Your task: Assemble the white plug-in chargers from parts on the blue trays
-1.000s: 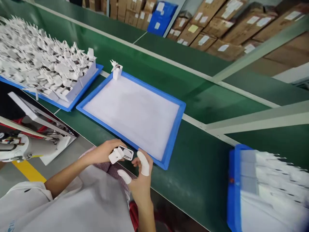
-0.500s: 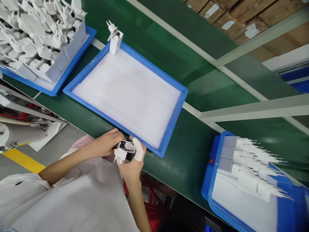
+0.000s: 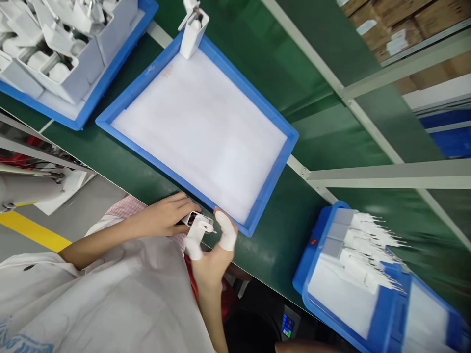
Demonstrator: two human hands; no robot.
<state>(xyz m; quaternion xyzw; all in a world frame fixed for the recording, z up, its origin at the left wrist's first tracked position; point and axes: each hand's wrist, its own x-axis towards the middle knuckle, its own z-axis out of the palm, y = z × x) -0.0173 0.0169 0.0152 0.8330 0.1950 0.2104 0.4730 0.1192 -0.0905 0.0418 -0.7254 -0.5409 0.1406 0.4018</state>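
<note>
Near the front edge of the bench, my left hand [image 3: 171,214] is closed around a small white charger casing [image 3: 191,218], its hollow end facing up with dark parts inside. A white plug cap [image 3: 201,227] with a round inner part lies over that opening. From the right, my right hand [image 3: 213,262] has its thumb side against the cap, which it seems to pinch; blur hides the exact contact. One right finger, in a white cover, is raised and curved away from the casing.
A blue tray [image 3: 198,190] with a white liner lies ahead, one upright white charger [image 3: 193,34] at its far corner. Another blue tray at left holds many white casings [image 3: 69,73]. At right, a blue bin [image 3: 305,274] carries rows of plugs [image 3: 368,255]. Metal posts [image 3: 386,175] stand behind.
The plug cap has turned and shifted over the casing's opening. My right covered finger has lifted away from the casing. The view has moved slightly closer to the bench.
</note>
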